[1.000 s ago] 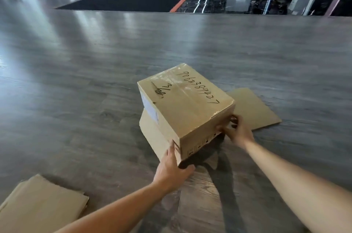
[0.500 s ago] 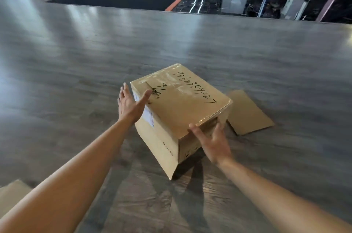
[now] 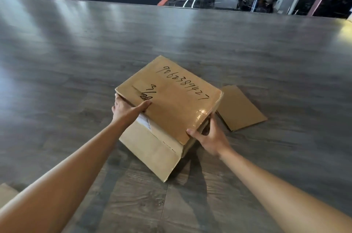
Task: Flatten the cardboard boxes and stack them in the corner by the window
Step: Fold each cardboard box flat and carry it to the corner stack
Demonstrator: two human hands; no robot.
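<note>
Taped brown cardboard box (image 3: 171, 107), handwritten digits

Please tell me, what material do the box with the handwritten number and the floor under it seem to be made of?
Box: brown corrugated cardboard by its look, matte on the sides, with a glossy top that suggests clear packing tape. Floor: grey planks with visible wood grain and a soft sheen, perhaps laminate or vinyl; real wood cannot be excluded.

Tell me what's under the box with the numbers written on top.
Flat cardboard flaps spread on the floor from beneath the box, toward the person and to the right. The left hand and right hand grip its edges. What lies directly beneath is hidden.
</note>
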